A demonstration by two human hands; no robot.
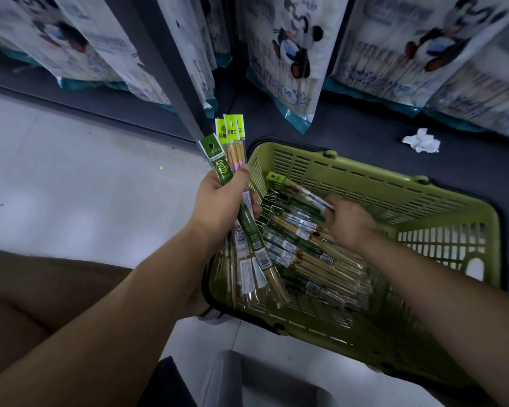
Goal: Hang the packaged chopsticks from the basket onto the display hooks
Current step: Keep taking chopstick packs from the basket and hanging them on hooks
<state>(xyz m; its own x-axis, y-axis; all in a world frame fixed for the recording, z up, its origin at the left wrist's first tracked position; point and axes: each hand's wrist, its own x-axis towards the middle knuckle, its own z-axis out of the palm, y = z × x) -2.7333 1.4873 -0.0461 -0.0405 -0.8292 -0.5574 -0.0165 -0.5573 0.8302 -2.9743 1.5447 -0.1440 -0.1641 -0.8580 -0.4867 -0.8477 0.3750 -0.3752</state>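
On the floor, seen from the head camera, a green slotted basket stands against the dark base of a shelf unit.

Task items:
- Loose packets lie in a pile across the basket bottom. Each is a long, narrow, clear sleeve showing pale wooden chopsticks, with a green card header and a white barcode label.
- A bundle of packets is raised above the near-left corner of the basket, headers up. One header is dark green with a round hang hole; the others are bright yellow-green with printed characters.
- A single packet with a yellow-green header lies slanted on top of the pile, towards the far wall of the basket.

Hand pose:
- The left hand grips the bundle near its upper part, fingers and thumb wrapped round it. The forearm runs up from the lower left.
- The right hand is inside the basket, back of the hand upward, fingers curled onto the lower end of the single packet. This hand is motion-blurred, so the exact finger placement is unclear.

Surroundings:
- Large white bags printed with pandas hang above the shelf base.
- A crumpled white paper lies on the shelf base beyond the basket.
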